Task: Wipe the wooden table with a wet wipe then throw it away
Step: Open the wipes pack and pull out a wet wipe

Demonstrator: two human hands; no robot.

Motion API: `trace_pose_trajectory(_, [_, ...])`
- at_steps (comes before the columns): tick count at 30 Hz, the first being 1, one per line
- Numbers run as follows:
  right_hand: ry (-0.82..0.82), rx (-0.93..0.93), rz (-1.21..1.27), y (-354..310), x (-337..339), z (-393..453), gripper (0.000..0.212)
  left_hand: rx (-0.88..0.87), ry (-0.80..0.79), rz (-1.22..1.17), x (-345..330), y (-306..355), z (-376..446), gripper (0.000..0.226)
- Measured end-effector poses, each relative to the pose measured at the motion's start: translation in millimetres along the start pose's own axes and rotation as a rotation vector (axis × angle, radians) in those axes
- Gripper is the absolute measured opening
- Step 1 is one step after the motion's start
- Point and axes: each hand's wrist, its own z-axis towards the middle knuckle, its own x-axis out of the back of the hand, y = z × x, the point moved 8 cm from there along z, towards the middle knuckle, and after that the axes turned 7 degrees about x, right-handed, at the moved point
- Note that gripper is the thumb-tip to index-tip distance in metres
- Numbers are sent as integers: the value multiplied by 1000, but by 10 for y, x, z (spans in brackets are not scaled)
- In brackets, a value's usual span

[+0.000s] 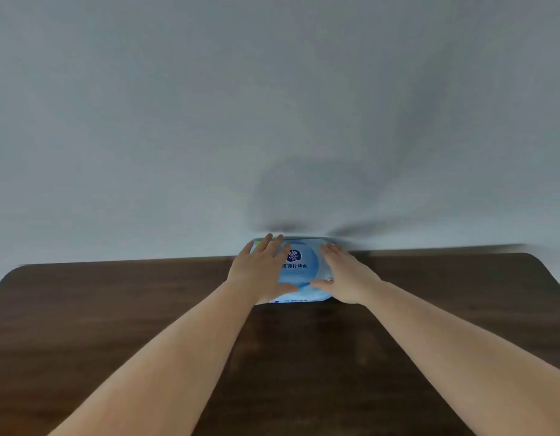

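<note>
Resting both flat, open hands, left hand (260, 272) and right hand (343, 276), on wipe pack (299, 266) at wooden table (115, 309) far edge. Gripping nothing; opening the lid, judging by placement, then pinching out one wipe.

Left hand (260, 272) and right hand (345, 275) outstretched, fingers spread.

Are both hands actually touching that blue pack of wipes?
Touching. The head view shows the left hand and right hand lying flat on the wipes pack, covering its sides.

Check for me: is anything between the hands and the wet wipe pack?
Nothing visible. The left hand and right hand already rest on the wet wipe pack at the wooden table's far edge.
</note>
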Motion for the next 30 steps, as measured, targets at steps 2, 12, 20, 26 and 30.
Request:
trace_pose_trajectory(2, [-34, -18, 27, 11, -61, 38, 88, -13, 2, 0, -34, -15, 62, 82])
trace_pose_trajectory(12, [-27, -59, 132, 49, -187, 70, 82, -76, -19, -43, -64, -47, 140, 72])
trace_pose_trajectory(20, [-25, -73, 143, 63, -255, 87, 83, 142, 166, -425, 236, -198, 249, 50])
trace_pose_trajectory(26, [-23, -75, 147, 55, -278, 56, 80, 419, 391, -552, 263, -343, 111, 39])
trace_pose_trajectory(30, [-12, -68, 155, 41, -280, 40, 79, 411, 322, -718, 95, -226, 132, 37])
